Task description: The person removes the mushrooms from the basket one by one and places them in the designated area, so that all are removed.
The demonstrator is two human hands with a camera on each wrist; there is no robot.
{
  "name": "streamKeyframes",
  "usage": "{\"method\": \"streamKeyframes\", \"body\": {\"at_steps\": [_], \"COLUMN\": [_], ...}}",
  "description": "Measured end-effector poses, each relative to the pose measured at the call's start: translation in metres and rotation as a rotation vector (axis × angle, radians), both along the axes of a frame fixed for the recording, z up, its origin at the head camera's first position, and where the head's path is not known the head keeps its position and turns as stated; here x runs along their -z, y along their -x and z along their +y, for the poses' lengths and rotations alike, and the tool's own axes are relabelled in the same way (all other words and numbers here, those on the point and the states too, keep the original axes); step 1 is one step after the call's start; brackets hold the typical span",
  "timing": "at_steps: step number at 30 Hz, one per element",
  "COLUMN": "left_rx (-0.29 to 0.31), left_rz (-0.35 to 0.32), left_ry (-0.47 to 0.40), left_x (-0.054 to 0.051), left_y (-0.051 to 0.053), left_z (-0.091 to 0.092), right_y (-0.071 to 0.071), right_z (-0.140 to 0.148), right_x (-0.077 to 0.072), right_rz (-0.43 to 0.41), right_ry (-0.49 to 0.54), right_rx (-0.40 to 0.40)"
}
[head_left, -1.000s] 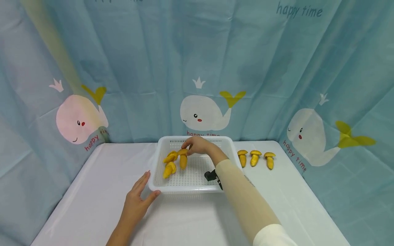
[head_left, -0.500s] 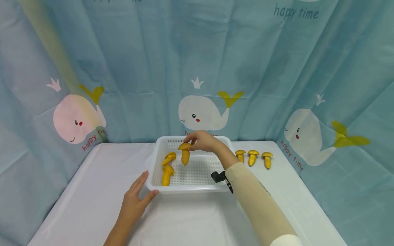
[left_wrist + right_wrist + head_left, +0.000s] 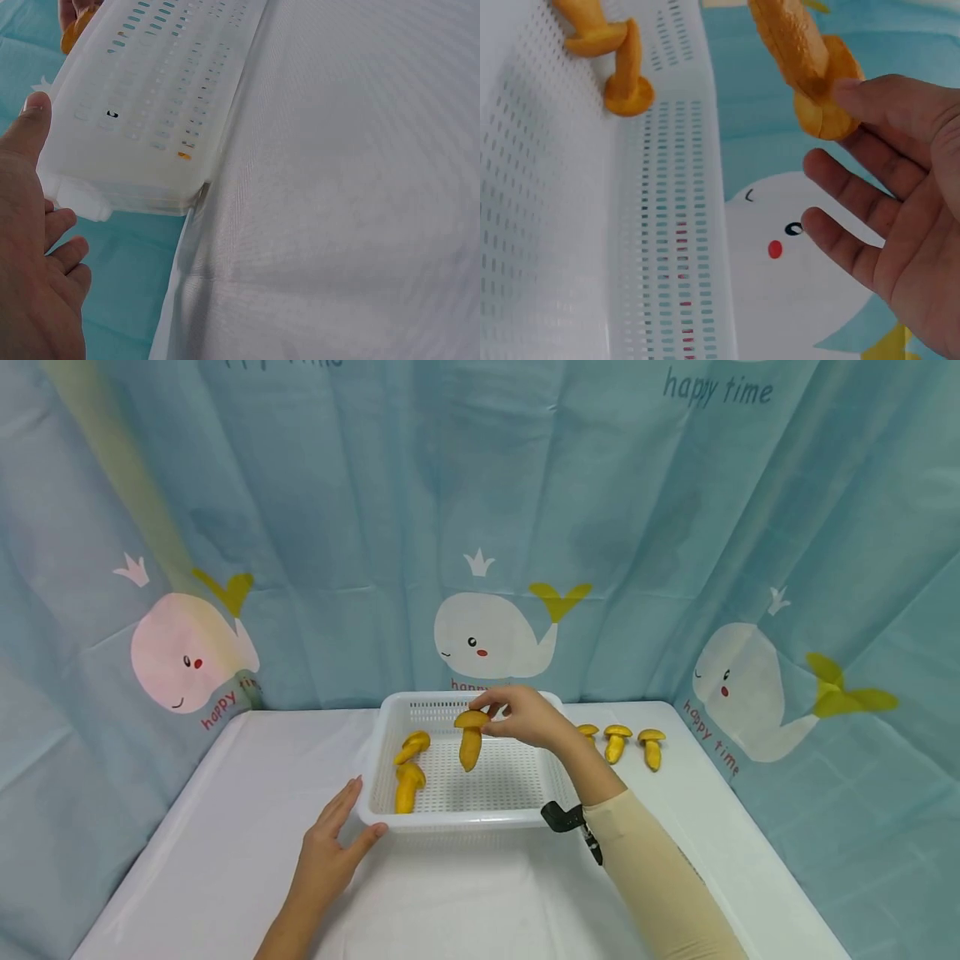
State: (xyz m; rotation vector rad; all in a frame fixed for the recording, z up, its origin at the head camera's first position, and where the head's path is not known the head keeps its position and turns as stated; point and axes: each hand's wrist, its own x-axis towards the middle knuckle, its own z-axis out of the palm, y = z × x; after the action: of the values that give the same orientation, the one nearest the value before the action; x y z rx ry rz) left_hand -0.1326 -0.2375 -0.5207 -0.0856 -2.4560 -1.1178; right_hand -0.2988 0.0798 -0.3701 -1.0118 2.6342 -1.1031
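My right hand (image 3: 528,718) pinches a yellow mushroom (image 3: 470,747) by its cap, stem hanging down, above the white perforated basket (image 3: 480,819). In the right wrist view the thumb presses the cap of this mushroom (image 3: 791,52), and the other fingers spread loosely. Inside the basket, at its left end, lie two more mushrooms, one farther back (image 3: 412,746) and one nearer (image 3: 407,787). My left hand (image 3: 327,852) rests at the basket's front left corner, fingers straight along its side. In the left wrist view, the left thumb (image 3: 31,124) lies beside the basket wall.
On the white table (image 3: 225,860), right of the basket, lie three mushrooms in a row; the leftmost is partly hidden by my right arm, beside the middle one (image 3: 617,743) and the rightmost one (image 3: 652,750). A blue whale-print curtain (image 3: 360,543) hangs behind and at both sides.
My right hand has lifted its mushroom off the basket floor and moved rightward with it. The nearer mushroom in the basket has turned a little. My left hand stays at the corner.
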Motion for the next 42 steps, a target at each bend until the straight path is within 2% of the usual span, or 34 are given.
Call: {"method": "streamKeyframes", "body": {"at_steps": [7, 20, 24, 33, 42], "left_rx": [-0.005, 0.0, -0.001, 0.007, -0.006], "left_rz": [-0.012, -0.032, -0.04, -0.044, -0.028], "left_ry": [0.014, 0.001, 0.001, -0.007, 0.009], "left_x": [0.0, -0.003, -0.003, -0.003, -0.002], "left_y": [-0.001, 0.001, 0.001, 0.001, 0.0], "left_z": [0.0, 0.001, 0.002, 0.003, 0.002], "right_y": [-0.024, -0.057, -0.067, -0.078, -0.075], "right_z": [0.03, 0.078, 0.092, 0.113, 0.124], "right_x": [0.009, 0.017, 0.021, 0.027, 0.034], "right_rz": [0.001, 0.082, 0.083, 0.1, 0.126], "right_ry": [0.073, 0.109, 0.135, 0.174, 0.199], "right_rx": [0.127, 0.225, 0.258, 0.241, 0.201]}}
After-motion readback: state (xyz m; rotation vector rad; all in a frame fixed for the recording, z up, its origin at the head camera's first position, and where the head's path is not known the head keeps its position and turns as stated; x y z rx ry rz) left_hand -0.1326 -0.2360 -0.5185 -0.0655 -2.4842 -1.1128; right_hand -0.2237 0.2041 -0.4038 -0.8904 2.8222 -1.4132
